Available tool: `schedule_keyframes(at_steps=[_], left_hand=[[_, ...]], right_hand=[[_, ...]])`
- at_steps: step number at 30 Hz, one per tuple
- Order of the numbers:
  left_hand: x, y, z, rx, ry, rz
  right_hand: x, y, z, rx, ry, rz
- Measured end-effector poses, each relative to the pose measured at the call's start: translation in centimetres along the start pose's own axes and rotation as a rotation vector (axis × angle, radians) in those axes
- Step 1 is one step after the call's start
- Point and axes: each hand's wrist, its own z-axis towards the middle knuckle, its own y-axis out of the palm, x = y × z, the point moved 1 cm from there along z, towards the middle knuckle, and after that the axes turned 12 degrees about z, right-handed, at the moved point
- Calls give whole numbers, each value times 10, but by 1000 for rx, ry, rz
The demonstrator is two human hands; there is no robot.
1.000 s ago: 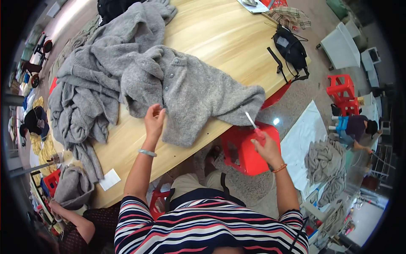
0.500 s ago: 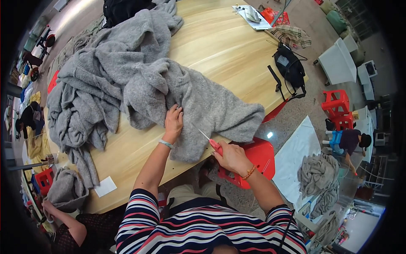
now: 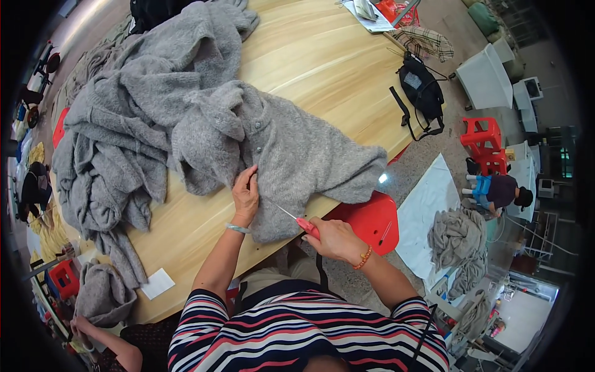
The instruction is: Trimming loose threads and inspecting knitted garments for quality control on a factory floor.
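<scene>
A fuzzy grey cardigan (image 3: 310, 142) with buttons down its front lies on the wooden table, its lower part at the near edge. My left hand (image 3: 245, 197) is at the cardigan's front edge, thumb and forefinger close together on the knit; the other fingers are partly hidden. In my right hand (image 3: 338, 239) is a red-handled tool (image 3: 308, 227) with a thin pointed metal end. I cannot make out whether it is scissors or a pick. Its tip points at the cardigan's lower front, to the right of my left hand.
More grey knitwear (image 3: 118, 149) is heaped on the table's left. A white paper (image 3: 157, 283) lies at the near left, beside a person's hand (image 3: 80, 325) on another grey knit. A black bag (image 3: 421, 90) sits at the right edge. A red stool (image 3: 375, 226) stands below.
My left hand has shifted down and left along the cardigan's front, its fingers drawing closer together. My right hand has moved slightly down and left with the red-handled tool.
</scene>
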Motion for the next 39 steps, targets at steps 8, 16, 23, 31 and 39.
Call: schedule_keyframes(at_steps=[8,16,23,31,39], left_hand=[[44,-26,57,93,364,447],[-28,26,94,-231,174,120],[11,23,116,31,38,148],[-39,53,169,-173,-252,-320],[74,-54,147,-32,667,478]], right_hand=[[-11,-9,2,160,36,96],[-17,2,36,277,24,-15],[-42,-25,48,311,110,38],[-55,-22,63,351,65,44],[-17,8,50,111,3,263]])
